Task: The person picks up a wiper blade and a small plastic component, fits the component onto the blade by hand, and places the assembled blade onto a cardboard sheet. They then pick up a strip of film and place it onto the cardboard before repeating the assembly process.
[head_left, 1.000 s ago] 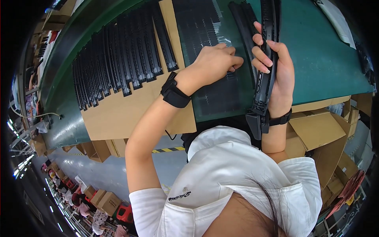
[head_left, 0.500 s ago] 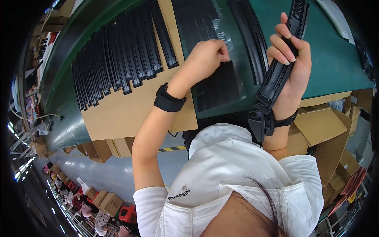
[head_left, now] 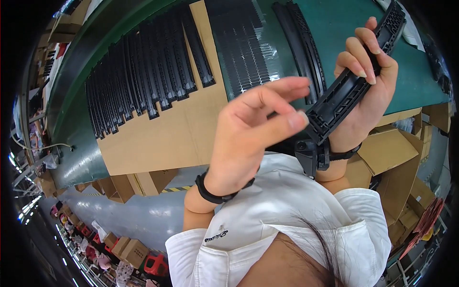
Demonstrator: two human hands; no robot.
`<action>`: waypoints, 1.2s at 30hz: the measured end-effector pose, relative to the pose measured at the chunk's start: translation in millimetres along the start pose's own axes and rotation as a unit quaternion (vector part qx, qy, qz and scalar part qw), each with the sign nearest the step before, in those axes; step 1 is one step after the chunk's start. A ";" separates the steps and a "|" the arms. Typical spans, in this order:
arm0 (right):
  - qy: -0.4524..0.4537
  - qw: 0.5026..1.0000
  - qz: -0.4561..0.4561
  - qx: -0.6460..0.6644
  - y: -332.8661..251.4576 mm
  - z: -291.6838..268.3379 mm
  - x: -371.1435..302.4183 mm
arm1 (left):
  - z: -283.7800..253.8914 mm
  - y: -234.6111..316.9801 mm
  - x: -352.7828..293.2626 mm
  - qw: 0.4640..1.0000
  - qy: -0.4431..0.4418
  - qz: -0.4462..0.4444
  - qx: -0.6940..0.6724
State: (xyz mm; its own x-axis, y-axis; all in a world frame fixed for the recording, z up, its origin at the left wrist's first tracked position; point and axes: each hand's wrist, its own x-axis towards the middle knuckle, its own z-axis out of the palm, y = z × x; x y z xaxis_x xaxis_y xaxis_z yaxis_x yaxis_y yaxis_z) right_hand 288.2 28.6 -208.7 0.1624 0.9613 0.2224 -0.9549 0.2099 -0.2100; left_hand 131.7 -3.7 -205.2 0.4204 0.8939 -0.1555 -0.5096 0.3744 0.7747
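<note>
On the left, a row of strips point(head_left: 158, 67), black and slender, lies on the cardboard point(head_left: 158, 143); they are set side by side rather than stacked, probably so each can be lifted singly, with the sheet sparing them from rubbing. Their near ends step unevenly, and the rightmost strip stands a little apart at its near end.

Next comes the left hand point(head_left: 244, 129), raised over the cardboard's right edge. Its fingers are partly curled, with forefinger and thumb spread toward the strip's near end. The hand is blurred, so whether something thin sits between them I cannot tell.

Beyond it is the dark sheet point(head_left: 234, 38), cut into narrow rows, flat on the tabletop point(head_left: 401, 86) within the left hand's reach, which seems a handy spot for it. Just right of the sheet, two loose strips point(head_left: 311, 57) lie side by side.

Farther right is the held strip point(head_left: 344, 93), tilted, its ribbed hollow turned upward and its near end by the left thumb. The right hand point(head_left: 375, 93) grips it around the middle, fingers wrapped over one edge, presumably for balance and to leave that end free.
</note>
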 end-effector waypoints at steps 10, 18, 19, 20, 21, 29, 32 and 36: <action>-0.007 1.000 0.014 0.002 7.3 7.1 -3.1 | 9.8 -6.1 -15.6 0.992 0.044 -0.026 -0.119; 0.004 1.000 0.014 -0.016 5.4 6.0 -6.4 | 9.1 -11.3 -15.0 0.995 0.032 -0.013 -0.097; 0.003 1.000 0.014 -0.017 4.5 5.4 -6.5 | 9.6 -11.9 -14.8 0.995 0.032 -0.014 -0.097; 0.001 1.000 0.015 -0.016 4.3 5.1 -6.5 | 9.9 -12.2 -15.2 0.995 0.032 -0.012 -0.095; 0.002 1.000 0.015 -0.016 3.8 4.8 -6.6 | 10.2 -12.6 -15.5 0.995 0.033 -0.009 -0.092; 0.000 1.000 0.011 -0.010 5.2 2.9 -6.5 | 9.9 -18.4 -15.5 0.997 0.047 0.016 -0.052; -0.008 1.000 0.022 -0.012 4.2 0.0 -5.2 | 8.4 -20.6 -15.1 0.998 0.047 0.029 -0.031; -0.010 1.000 0.024 -0.011 4.9 -2.0 -4.6 | 7.3 -24.8 -13.2 0.997 0.047 0.060 -0.004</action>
State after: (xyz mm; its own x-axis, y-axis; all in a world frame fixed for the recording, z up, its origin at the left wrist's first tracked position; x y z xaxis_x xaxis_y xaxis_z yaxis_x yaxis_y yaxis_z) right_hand 283.2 25.6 -212.6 0.1121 0.9664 0.2314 -0.9556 0.1687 -0.2416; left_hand 144.3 -26.6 -217.9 0.2840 0.9513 -0.1199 -0.5572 0.2655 0.7868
